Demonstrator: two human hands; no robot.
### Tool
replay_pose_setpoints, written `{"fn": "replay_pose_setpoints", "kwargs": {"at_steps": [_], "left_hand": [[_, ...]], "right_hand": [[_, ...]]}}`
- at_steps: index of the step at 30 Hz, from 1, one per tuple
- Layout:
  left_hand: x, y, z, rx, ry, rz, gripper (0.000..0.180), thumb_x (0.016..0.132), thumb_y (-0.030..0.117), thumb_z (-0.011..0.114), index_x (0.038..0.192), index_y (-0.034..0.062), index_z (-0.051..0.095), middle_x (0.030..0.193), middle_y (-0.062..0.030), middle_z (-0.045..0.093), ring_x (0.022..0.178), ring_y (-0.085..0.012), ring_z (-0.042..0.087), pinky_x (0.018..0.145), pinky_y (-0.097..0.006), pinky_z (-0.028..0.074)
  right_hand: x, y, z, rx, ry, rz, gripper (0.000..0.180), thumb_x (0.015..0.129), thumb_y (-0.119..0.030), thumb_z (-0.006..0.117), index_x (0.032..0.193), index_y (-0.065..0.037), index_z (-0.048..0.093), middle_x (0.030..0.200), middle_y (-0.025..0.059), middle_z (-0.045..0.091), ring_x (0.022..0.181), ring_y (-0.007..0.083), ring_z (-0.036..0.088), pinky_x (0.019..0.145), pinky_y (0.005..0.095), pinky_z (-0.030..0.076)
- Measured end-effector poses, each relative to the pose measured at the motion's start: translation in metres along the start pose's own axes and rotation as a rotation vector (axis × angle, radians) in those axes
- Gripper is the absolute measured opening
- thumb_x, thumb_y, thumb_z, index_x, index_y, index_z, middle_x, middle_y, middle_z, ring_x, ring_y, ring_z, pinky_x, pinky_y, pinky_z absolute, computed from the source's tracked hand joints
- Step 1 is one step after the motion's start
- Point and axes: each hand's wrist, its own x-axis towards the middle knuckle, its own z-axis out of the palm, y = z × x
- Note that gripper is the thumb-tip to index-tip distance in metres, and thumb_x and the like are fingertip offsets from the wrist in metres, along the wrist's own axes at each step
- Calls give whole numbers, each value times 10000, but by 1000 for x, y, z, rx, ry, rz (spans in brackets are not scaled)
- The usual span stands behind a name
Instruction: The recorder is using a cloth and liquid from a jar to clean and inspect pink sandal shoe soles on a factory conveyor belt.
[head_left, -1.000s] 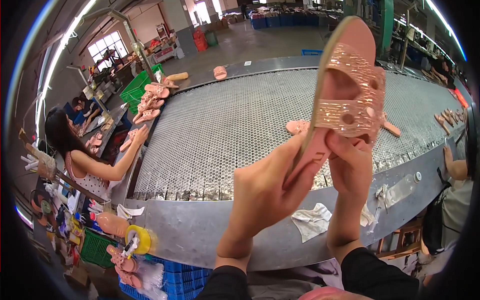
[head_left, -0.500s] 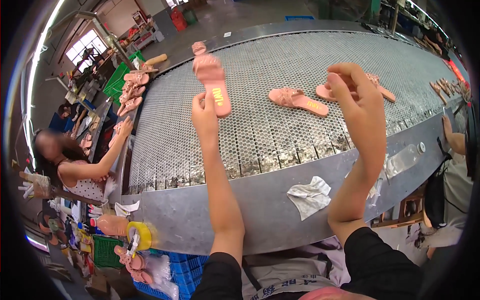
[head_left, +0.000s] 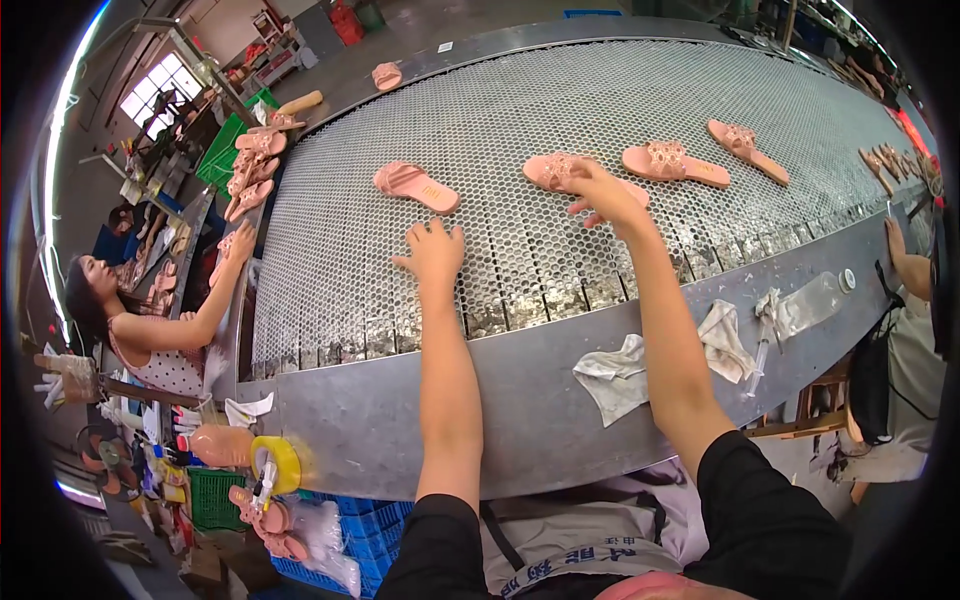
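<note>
My left hand hovers over the metal mesh belt with its fingers spread, holding nothing. Just beyond its fingertips a pink slide sandal lies on the mesh, toe toward the upper left. My right hand reaches over a second pink sandal, fingers apart and partly covering it; whether they touch it I cannot tell. To the right of that hand lie two more pink sandals, one with a patterned strap and one farther off.
White rags, a syringe and a clear bottle lie on the metal edge. Yellow tape sits at lower left. A co-worker works at left beside stacked sandals. Another sandal lies at the far edge.
The sandal my left hand held up now lies on the mesh, and that hand has let go and drawn back. My right hand has swung left and lowered over the second sandal.
</note>
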Motion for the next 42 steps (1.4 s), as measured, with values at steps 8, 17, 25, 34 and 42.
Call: {"fn": "replay_pose_setpoints", "kwargs": {"at_steps": [8, 17, 25, 34, 42], "left_hand": [[-1, 19, 6, -438, 306, 422, 287, 976, 302, 604, 1120, 83, 722, 1196, -109, 649, 1249, -277, 563, 1084, -531, 391], [-3, 43, -7, -1226, -271, 219, 567, 1058, 422, 502, 1398, -31, 529, 1290, -189, 663, 1140, -258, 673, 922, -360, 545], [-7, 48, -20, -1965, -414, -8, 656, 1070, 460, 471, 1475, -40, 344, 1424, -249, 493, 1234, -351, 602, 1026, -487, 568], [6, 40, -4, -2278, -163, 78, 397, 1101, 358, 465, 1410, 109, 458, 1332, -68, 566, 1258, -284, 510, 1111, -585, 402], [-1, 34, -21, -2309, -198, 127, 521, 1087, 510, 374, 1374, 89, 482, 1386, -136, 556, 1203, -317, 616, 1022, -512, 541]], "right_hand": [[1, 17, 30, 257, -102, -141, 875, 950, -254, 678, 1630, -102, 150, 1541, 202, 441, 1062, 215, 696, 577, 278, 558], [13, 23, 35, 728, -174, -87, 551, 989, -349, 671, 1406, -64, 451, 1419, 112, 547, 1254, 231, 594, 1002, 463, 493], [9, 21, 42, 640, -384, -168, 481, 1003, -298, 656, 1409, -62, 548, 1187, 29, 661, 1120, 118, 619, 970, 402, 518], [14, 28, 56, -109, 66, -517, 362, 942, -165, 672, 1287, -58, 644, 1257, 65, 652, 1061, 199, 671, 834, 377, 553], [5, 27, 55, -527, 27, -718, 386, 905, -336, 734, 1169, -58, 689, 1002, 133, 694, 919, 280, 650, 811, 392, 508]]}}
